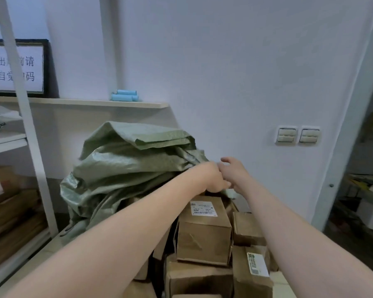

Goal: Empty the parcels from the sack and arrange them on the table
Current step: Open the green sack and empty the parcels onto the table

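Left hand [213, 179] grips the edge of the sack [127, 164], right hand [235, 173] open just beside it, holding nothing. Sack is bunched behind the boxes [202, 231] piled on the table [283, 277] — I'd grab with both and lift up and back slowly, so the stack doesn't topple.

Sack [125, 168]: one, green, woven; cardboard parcels [202, 237] in the heap: at least five in view, the full number hidden; white labels [203, 208] on these parcels: two; hands: two, left hand [212, 179] and right hand [235, 175]; wall switch plates [286, 135]: two, side by side; blue rolls [125, 95] on the shelf [84, 102]: three, as far as the blur allows; framed sign [16, 67]: one; brown cartons [4, 190] on the left rack [26, 117]: at least two.
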Tool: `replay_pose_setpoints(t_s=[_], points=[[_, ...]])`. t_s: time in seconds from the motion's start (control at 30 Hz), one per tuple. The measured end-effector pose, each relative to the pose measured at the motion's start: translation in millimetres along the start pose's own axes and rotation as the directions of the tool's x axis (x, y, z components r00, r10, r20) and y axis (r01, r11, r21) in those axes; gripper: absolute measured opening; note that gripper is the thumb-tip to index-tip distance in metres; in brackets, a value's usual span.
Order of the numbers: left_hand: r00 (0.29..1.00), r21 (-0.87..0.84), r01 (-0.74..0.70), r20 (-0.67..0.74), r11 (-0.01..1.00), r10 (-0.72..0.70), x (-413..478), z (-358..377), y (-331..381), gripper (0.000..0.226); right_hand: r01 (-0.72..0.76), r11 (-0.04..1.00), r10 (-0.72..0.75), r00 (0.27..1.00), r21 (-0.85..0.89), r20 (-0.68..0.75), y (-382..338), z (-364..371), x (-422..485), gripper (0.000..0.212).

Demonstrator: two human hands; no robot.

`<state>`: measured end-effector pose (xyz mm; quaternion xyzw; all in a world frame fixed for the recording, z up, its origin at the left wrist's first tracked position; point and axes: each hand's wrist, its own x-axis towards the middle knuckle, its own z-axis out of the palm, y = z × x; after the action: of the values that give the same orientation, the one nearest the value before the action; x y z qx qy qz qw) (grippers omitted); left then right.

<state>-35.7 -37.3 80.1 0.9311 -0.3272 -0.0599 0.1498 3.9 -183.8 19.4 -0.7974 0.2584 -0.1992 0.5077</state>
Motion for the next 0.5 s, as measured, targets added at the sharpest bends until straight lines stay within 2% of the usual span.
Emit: replay_pose_setpoints(t_s=[0.07, 0.1, 0.17, 0.2, 0.23, 0.3, 0.37, 0.5], points=[[0.972, 0.147, -0.101, 0.227, 0.984, 0.066, -2, 16, 21, 0.048, -0.090, 0.996, 0.090, 0.996, 0.003, 0.030, 18, -9, 3, 0.045], [0.954, 0.167, -0.176, 0.273, 0.970, 0.127, 3, 24, 30, 0.047, -0.146, 0.989, 0.144, 0.988, 0.031, 0.054, 28, -15, 5, 0.033], [0.939, 0.260, -0.296, 0.254, 0.919, 0.230, 19, 36, 40, 0.048, -0.248, 0.966, 0.242, 0.968, 0.079, 0.070, 46, -30, 9, 0.007], [0.942, 0.312, -0.321, 0.200, 0.894, 0.269, 27, 43, 41, 0.057, -0.277, 0.956, 0.271, 0.960, 0.097, 0.068, 56, -37, 13, 0.007], [0.948, 0.415, -0.318, 0.146, 0.853, 0.282, 35, 48, 39, 0.071, -0.283, 0.953, 0.276, 0.958, 0.111, 0.077, 64, -42, 18, 0.017], [0.970, 0.604, -0.229, 0.076, 0.763, 0.231, 58, 56, 29, 0.103, -0.299, 0.946, 0.294, 0.954, 0.122, 0.060, 78, -46, 27, 0.047], [0.995, 0.688, -0.084, 0.018, 0.721, 0.098, 80, 61, 9, 0.126, -0.345, 0.926, 0.339, 0.939, 0.152, 0.066, 83, -44, 28, 0.057], [0.992, 0.641, 0.129, -0.086, 0.757, -0.096, 121, 68, -28, 0.140, -0.385, 0.904, 0.365, 0.921, 0.187, 0.133, 89, -31, 43, 0.069]])
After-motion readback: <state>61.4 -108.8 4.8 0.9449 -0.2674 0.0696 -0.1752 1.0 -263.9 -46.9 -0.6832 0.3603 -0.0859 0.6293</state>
